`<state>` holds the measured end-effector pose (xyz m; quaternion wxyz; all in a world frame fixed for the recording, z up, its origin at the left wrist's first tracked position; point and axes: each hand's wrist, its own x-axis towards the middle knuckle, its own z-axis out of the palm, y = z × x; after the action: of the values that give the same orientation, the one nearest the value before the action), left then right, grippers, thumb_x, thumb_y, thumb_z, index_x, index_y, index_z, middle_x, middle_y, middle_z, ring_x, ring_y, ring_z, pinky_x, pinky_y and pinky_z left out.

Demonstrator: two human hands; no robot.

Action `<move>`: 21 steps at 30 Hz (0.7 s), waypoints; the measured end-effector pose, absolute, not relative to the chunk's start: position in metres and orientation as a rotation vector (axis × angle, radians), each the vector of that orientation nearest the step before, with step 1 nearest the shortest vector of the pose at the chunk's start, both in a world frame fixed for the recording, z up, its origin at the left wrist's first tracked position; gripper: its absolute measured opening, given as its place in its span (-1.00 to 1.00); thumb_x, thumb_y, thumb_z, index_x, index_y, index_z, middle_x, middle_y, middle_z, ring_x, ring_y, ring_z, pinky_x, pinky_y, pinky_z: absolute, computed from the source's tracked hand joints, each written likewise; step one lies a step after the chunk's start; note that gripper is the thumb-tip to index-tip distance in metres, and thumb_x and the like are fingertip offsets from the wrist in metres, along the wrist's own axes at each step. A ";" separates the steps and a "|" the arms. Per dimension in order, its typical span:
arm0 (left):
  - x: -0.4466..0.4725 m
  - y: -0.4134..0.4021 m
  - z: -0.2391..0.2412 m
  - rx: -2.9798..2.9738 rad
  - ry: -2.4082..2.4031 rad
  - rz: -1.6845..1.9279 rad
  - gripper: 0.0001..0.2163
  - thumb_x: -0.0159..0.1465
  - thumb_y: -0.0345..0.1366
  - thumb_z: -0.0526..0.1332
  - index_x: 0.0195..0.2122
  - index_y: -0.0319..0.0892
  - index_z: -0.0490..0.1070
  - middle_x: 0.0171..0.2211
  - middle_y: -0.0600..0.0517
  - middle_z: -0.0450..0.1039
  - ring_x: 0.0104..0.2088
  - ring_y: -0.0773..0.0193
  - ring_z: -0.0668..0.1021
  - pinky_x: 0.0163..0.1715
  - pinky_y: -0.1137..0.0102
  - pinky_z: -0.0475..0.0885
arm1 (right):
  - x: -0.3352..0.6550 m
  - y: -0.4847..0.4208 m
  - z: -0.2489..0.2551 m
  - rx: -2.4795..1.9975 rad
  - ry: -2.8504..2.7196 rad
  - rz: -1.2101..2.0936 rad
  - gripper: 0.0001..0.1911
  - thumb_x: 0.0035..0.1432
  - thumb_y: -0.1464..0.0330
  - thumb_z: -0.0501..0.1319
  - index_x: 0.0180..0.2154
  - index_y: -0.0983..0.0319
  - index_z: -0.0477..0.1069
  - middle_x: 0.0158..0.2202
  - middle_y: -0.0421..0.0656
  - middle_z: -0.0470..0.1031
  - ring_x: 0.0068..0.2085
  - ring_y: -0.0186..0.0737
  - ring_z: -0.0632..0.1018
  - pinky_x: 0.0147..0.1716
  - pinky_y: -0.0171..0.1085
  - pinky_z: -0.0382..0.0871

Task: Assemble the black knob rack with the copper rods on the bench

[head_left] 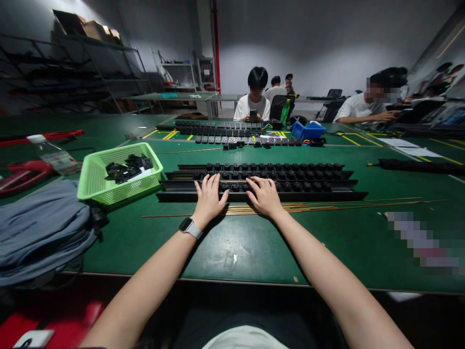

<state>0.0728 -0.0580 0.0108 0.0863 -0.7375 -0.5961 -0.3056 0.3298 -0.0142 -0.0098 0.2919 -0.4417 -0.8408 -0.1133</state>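
My left hand point(210, 198) lies over the row of long black rails, its fingers spread and thumb out to the side. Beside it my right hand point(266, 195) rests on the same rails with its fingers apart and slightly bent. A thin brass-coloured rod point(234, 181) runs lengthwise between the two hands, under or against their fingertips; its ends are hard to make out. Round black parts point(236, 167) line the rails in rows. The front black rail point(178, 197) reaches past both hands. Several loose brass-coloured rods point(298, 208) lie on the green table just nearer to me.
A light green basket point(119, 194) of black parts stands left of the rails, near a plastic bottle point(54, 155) and a grey backpack point(43, 232). Farther back are more rows of parts point(236, 132) and a blue bin point(308, 130). Other people sit beyond.
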 end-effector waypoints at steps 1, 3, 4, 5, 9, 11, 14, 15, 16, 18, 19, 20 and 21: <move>0.073 -0.058 0.011 -2.202 -1.761 -0.903 -0.35 0.52 -0.01 0.05 0.53 -0.20 0.07 0.49 -0.24 0.22 0.55 -0.17 0.12 0.50 -0.37 -0.16 | 0.330 -0.014 -0.010 -1.181 -2.241 -0.298 -0.45 0.55 0.14 0.07 0.44 0.15 0.30 0.37 0.05 0.39 0.28 0.12 0.38 0.34 0.09 0.05; 0.074 -0.059 0.011 -2.218 -1.747 -0.869 -0.36 0.52 0.00 0.03 0.54 -0.19 0.07 0.51 -0.22 0.20 0.57 -0.16 0.08 0.51 -0.35 -0.19 | 0.330 -0.015 -0.009 -1.182 -2.243 -0.286 -0.46 0.55 0.14 0.08 0.43 0.15 0.31 0.33 0.06 0.42 0.26 0.11 0.40 0.33 0.08 0.06; 0.074 -0.059 0.011 -2.230 -1.750 -0.845 -0.37 0.52 0.00 0.02 0.53 -0.17 0.10 0.50 -0.21 0.22 0.57 -0.17 0.09 0.51 -0.36 -0.20 | 0.330 -0.015 -0.009 -1.181 -2.244 -0.281 -0.46 0.55 0.14 0.08 0.43 0.15 0.32 0.31 0.05 0.44 0.25 0.10 0.40 0.33 0.08 0.07; 0.075 -0.059 0.011 -2.241 -1.757 -0.822 -0.39 0.52 0.01 0.02 0.52 -0.16 0.14 0.49 -0.20 0.24 0.56 -0.18 0.10 0.50 -0.37 -0.21 | 0.330 -0.016 -0.008 -1.180 -2.243 -0.278 -0.46 0.55 0.15 0.08 0.43 0.15 0.32 0.30 0.05 0.45 0.24 0.10 0.41 0.33 0.08 0.07; 0.075 -0.058 0.009 -2.227 -1.773 -0.807 -0.36 0.52 0.03 0.01 0.53 -0.16 0.11 0.53 -0.20 0.17 0.56 -0.17 0.11 0.51 -0.36 -0.17 | 0.329 -0.016 -0.007 -1.178 -2.236 -0.280 -0.46 0.55 0.14 0.08 0.43 0.15 0.32 0.27 0.05 0.47 0.23 0.10 0.40 0.33 0.07 0.06; 0.075 -0.057 0.008 -2.229 -1.757 -0.802 -0.36 0.53 0.03 0.01 0.54 -0.14 0.09 0.54 -0.19 0.15 0.56 -0.15 0.11 0.51 -0.35 -0.17 | 0.329 -0.016 -0.007 -1.179 -2.234 -0.276 -0.46 0.55 0.15 0.08 0.43 0.14 0.32 0.26 0.05 0.48 0.23 0.10 0.41 0.32 0.07 0.07; 0.076 -0.057 0.008 -2.240 -1.738 -0.782 -0.36 0.53 0.04 0.00 0.53 -0.17 0.11 0.53 -0.20 0.17 0.56 -0.15 0.13 0.52 -0.33 -0.15 | 0.329 -0.016 -0.008 -1.181 -2.231 -0.269 -0.46 0.54 0.15 0.10 0.42 0.14 0.33 0.26 0.05 0.48 0.22 0.09 0.41 0.33 0.07 0.06; 0.077 -0.057 0.008 -2.230 -1.736 -0.786 -0.35 0.52 0.04 0.01 0.53 -0.20 0.10 0.54 -0.22 0.15 0.56 -0.15 0.12 0.52 -0.31 -0.14 | 0.329 -0.016 -0.008 -1.181 -2.231 -0.269 -0.46 0.54 0.15 0.10 0.42 0.14 0.33 0.26 0.05 0.48 0.23 0.09 0.41 0.33 0.07 0.06; 0.077 -0.057 0.008 -2.222 -1.731 -0.788 -0.33 0.52 0.05 0.01 0.54 -0.22 0.08 0.54 -0.23 0.13 0.56 -0.15 0.11 0.53 -0.29 -0.13 | 0.329 -0.016 -0.008 -1.183 -2.232 -0.268 -0.46 0.54 0.15 0.10 0.42 0.15 0.33 0.26 0.05 0.48 0.23 0.09 0.41 0.33 0.07 0.06; 0.078 -0.057 0.007 -2.227 -1.710 -0.783 -0.33 0.52 0.04 0.01 0.53 -0.23 0.09 0.53 -0.23 0.15 0.56 -0.14 0.12 0.54 -0.25 -0.12 | 0.329 -0.016 -0.007 -1.188 -2.234 -0.267 -0.46 0.54 0.15 0.11 0.42 0.15 0.33 0.26 0.05 0.48 0.23 0.09 0.41 0.33 0.07 0.06; 0.079 -0.057 0.007 -2.238 -1.701 -0.778 -0.35 0.52 0.04 0.01 0.52 -0.23 0.11 0.52 -0.23 0.18 0.56 -0.14 0.13 0.54 -0.24 -0.12 | 0.329 -0.016 -0.007 -1.191 -2.234 -0.266 -0.46 0.54 0.15 0.11 0.43 0.14 0.32 0.26 0.05 0.48 0.23 0.09 0.41 0.33 0.07 0.07; 0.080 -0.057 0.007 -2.245 -1.699 -0.779 -0.36 0.52 0.03 0.01 0.51 -0.23 0.13 0.51 -0.23 0.21 0.56 -0.14 0.14 0.54 -0.23 -0.11 | 0.329 -0.017 -0.007 -1.193 -2.234 -0.263 -0.46 0.53 0.15 0.11 0.43 0.13 0.32 0.26 0.05 0.48 0.23 0.09 0.41 0.33 0.07 0.07; 0.080 -0.058 0.007 -2.242 -1.702 -0.786 -0.35 0.52 0.03 0.02 0.51 -0.24 0.13 0.51 -0.24 0.21 0.56 -0.14 0.14 0.54 -0.23 -0.10 | 0.329 -0.017 -0.007 -1.193 -2.233 -0.260 -0.45 0.53 0.15 0.11 0.43 0.13 0.32 0.26 0.05 0.48 0.23 0.09 0.41 0.33 0.08 0.07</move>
<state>0.0802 -0.0575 0.0072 0.1090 -0.7626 -0.5789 -0.2674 0.3288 -0.0168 -0.0068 0.2939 -0.4482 -0.8386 -0.0975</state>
